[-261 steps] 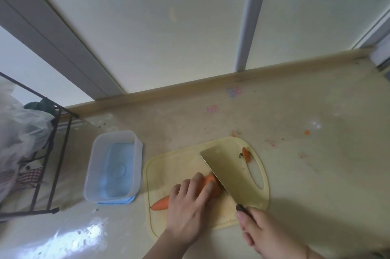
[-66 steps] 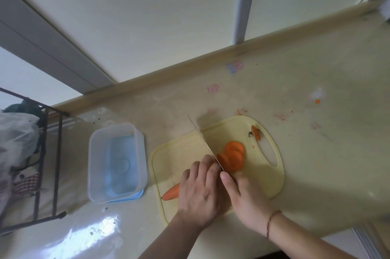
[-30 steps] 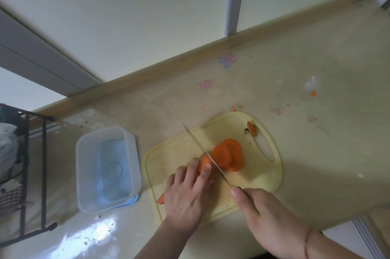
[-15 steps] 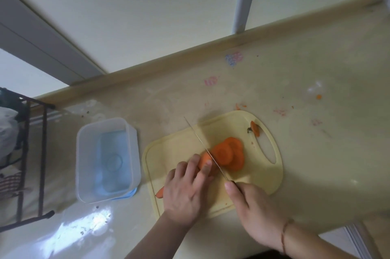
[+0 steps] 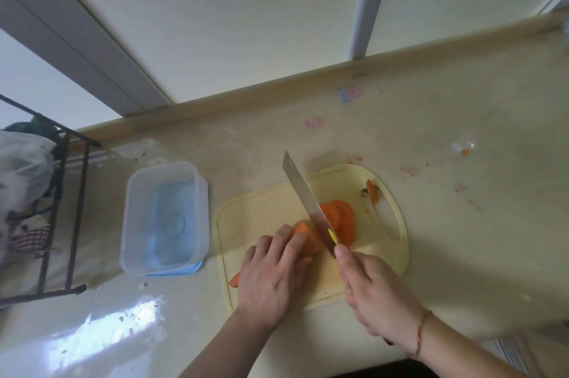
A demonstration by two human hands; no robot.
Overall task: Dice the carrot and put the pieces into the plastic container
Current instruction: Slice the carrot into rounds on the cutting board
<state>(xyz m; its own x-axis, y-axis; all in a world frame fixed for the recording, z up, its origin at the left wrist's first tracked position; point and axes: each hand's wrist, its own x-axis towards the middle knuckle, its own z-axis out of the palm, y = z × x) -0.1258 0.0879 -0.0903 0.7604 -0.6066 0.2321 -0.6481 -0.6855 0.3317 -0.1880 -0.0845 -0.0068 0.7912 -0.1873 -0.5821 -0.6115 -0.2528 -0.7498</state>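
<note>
An orange carrot lies on the pale yellow cutting board. My left hand presses it down with curled fingers; its thin tip pokes out on the left. My right hand grips the handle of a cleaver, whose blade stands at the carrot's cut end. Several round slices lie overlapped to the right of the blade. A carrot end piece sits by the board's handle hole. The clear plastic container stands left of the board with nothing in it, on a blue lid.
A black wire rack holding plastic bags stands at the far left. The counter's raised back edge runs behind the board. Small carrot bits lie on the counter to the right. The counter's front edge is near my right forearm.
The cleaver has been raised and tilted, so its broad side shows at the carrot's cut end. My left hand has slid back along the carrot. More slices lie on the board than 2.2 s ago.
</note>
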